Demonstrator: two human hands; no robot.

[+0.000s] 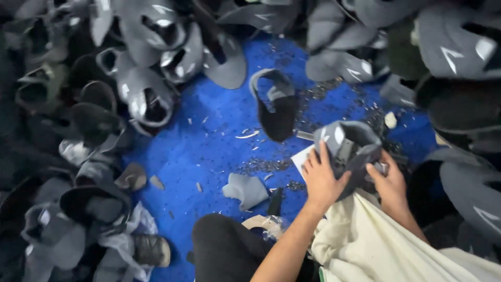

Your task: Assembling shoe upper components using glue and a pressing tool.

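left hand fingers wrap grey shoe upper, steadying it | right hand fingers pinch its edge, bracing | over cream cloth | blue floor, scraps near

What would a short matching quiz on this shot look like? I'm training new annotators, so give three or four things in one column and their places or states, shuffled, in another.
Things:
1. grey shoe upper
2. left hand
3. cream cloth
4. grey offcut

Places or states:
A. lies loose on the blue floor
B. spread over the person's lap
C. held between both hands
D. grips the near left side of the upper

The right hand holds the upper's other side.

Pairs: 1-C, 2-D, 3-B, 4-A
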